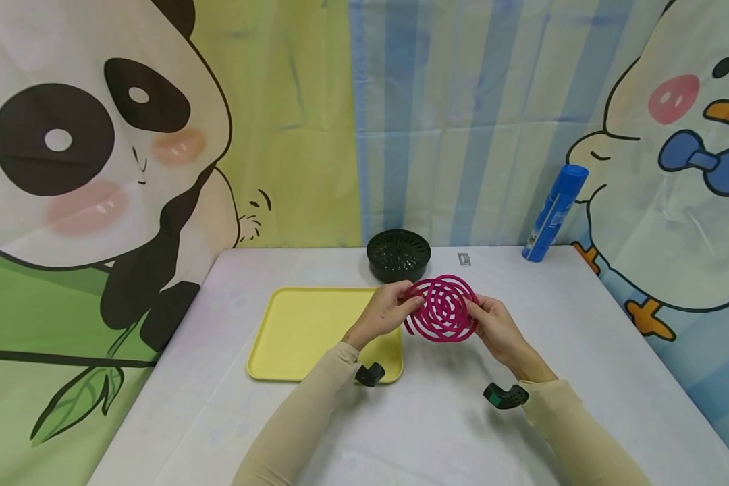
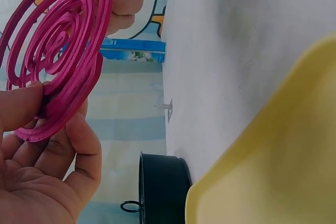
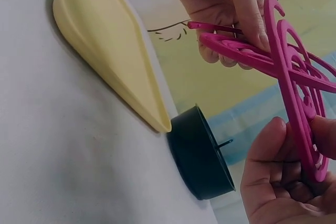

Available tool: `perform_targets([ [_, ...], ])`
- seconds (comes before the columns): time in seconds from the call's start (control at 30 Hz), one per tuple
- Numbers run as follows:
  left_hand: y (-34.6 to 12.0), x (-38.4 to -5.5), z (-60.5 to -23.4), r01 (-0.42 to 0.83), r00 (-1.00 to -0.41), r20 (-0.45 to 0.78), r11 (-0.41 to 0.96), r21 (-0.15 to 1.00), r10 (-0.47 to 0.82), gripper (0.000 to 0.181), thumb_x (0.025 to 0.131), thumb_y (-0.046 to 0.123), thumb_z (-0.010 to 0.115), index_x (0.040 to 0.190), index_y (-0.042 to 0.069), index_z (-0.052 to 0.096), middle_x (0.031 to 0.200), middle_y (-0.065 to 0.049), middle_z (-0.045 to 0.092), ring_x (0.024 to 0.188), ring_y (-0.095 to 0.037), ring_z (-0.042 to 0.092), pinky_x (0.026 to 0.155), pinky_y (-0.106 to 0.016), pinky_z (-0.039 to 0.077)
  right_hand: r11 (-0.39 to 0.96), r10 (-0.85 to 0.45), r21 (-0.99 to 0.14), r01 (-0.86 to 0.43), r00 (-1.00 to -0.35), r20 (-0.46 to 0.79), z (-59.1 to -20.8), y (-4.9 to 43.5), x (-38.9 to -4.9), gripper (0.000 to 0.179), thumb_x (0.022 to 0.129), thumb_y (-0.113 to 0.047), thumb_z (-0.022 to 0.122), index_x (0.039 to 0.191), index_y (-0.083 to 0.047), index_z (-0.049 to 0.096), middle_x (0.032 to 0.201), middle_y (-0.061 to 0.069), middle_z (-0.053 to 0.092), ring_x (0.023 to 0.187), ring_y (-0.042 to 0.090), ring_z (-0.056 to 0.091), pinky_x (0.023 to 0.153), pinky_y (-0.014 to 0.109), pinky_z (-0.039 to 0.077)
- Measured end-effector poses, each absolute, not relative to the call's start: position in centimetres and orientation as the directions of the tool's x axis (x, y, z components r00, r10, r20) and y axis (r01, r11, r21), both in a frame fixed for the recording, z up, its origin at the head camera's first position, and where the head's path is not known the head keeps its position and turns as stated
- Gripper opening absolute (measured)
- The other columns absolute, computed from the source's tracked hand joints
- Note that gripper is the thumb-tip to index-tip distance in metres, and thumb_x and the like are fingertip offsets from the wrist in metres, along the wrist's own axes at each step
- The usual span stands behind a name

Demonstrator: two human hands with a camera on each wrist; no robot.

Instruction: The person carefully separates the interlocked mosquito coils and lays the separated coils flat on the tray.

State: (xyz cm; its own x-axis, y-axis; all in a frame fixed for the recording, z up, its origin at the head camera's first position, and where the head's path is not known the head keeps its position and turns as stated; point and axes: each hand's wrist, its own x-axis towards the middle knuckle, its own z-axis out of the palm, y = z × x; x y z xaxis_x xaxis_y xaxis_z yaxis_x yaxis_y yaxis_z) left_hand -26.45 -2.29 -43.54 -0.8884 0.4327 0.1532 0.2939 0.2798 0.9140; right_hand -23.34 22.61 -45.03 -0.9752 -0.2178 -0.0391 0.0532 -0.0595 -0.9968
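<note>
Both hands hold a pair of magenta mosquito coils (image 1: pixel 440 335) up above the table, in front of the black round holder. My left hand (image 1: pixel 383 314) pinches the left edge between thumb and fingers. On the opposite edge, thumb and fingers of my right hand (image 1: pixel 503 329) grip the spiral. Seen from the right wrist, the coils (image 3: pixel 287 85) are tilted at an angle to each other and cross, still interlaced, one edge in each hand. In the left wrist view their rings (image 2: pixel 79 95) overlap, with the left thumb over the near rim.
A yellow tray (image 1: pixel 298 331) lies left of centre, partly under the left forearm. Behind the hands stands the black round holder (image 1: pixel 395 275) with a slotted inside. A small metal piece (image 1: pixel 464 259) lies near the back edge. A blue spray can (image 1: pixel 549 219) stands at the back right.
</note>
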Motion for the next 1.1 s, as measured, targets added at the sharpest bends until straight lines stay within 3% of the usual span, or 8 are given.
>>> perform_targets([
  [0.17, -2.37, -26.56, -43.54, 0.301, -0.884, 0.158, 0.279, 0.912, 0.44, 0.014, 0.102, 0.02, 0.062, 0.106, 0.008, 0.067, 0.094, -0.005, 0.073, 0.078, -0.013, 0.063, 0.071, -0.026, 0.059, -0.066, -0.231, -0.996, 0.061, -0.972, -0.045, -44.89, 22.59, -23.3, 0.041, 0.109, -0.022, 0.047, 0.132, 0.012, 0.049, 0.102, -0.007, 0.071, 0.088, 0.005, 0.068, 0.084, 0.019, 0.058],
  [0.43, -2.37, -26.61, -43.65, 0.275, -0.892, 0.138, 0.275, 0.921, 0.431, 0.016, 0.102, 0.021, 0.063, 0.109, 0.008, 0.068, 0.097, -0.005, 0.073, 0.08, -0.013, 0.065, 0.08, -0.042, 0.062, -0.058, -0.227, -0.996, 0.074, -0.972, -0.059, -44.91, 22.48, -23.48, 0.041, 0.109, -0.026, 0.047, 0.132, 0.008, 0.05, 0.102, -0.007, 0.072, 0.087, 0.005, 0.068, 0.084, 0.02, 0.058],
  [0.8, -2.35, -26.53, -43.58, 0.277, -0.899, 0.14, 0.29, 0.916, 0.416, 0.016, 0.102, 0.022, 0.062, 0.105, 0.007, 0.067, 0.094, -0.005, 0.073, 0.077, -0.012, 0.062, 0.067, -0.024, 0.057, 0.008, -0.179, -0.998, 0.054, -0.982, -0.055, -45.31, 22.12, -23.55, 0.046, 0.11, -0.024, 0.043, 0.138, 0.013, 0.043, 0.101, -0.008, 0.069, 0.086, 0.004, 0.066, 0.084, 0.018, 0.058],
  [1.1, -2.35, -26.44, -43.38, 0.28, -0.903, 0.14, 0.309, 0.909, 0.407, 0.015, 0.102, 0.021, 0.061, 0.105, 0.007, 0.067, 0.095, -0.006, 0.073, 0.077, -0.013, 0.061, 0.066, -0.023, 0.054, 0.078, -0.169, -0.996, 0.052, -0.984, -0.065, -45.34, 22.21, -23.67, 0.048, 0.11, -0.026, 0.044, 0.14, 0.011, 0.044, 0.105, -0.004, 0.068, 0.087, 0.006, 0.065, 0.086, 0.018, 0.057],
])
